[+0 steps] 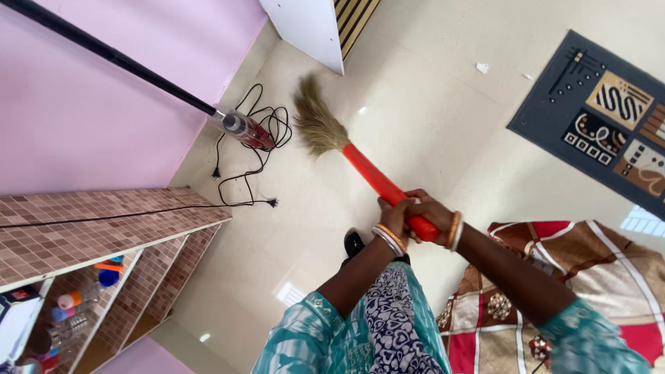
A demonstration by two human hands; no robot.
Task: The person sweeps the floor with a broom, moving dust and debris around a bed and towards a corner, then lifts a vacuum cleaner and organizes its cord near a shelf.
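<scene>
Both the left hand (396,216) and right hand (431,211) grip the broom (360,163) handle's end.

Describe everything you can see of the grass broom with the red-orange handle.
The grass broom with a red-orange plastic-looking handle has a tan, feathery bristle head fanned toward the white cabinet. It slants from the hands up-left, bristle tips at the cream tiled floor near a tangled black cord. Both the left hand and right hand grip its lower end, hiding the tip.
</scene>
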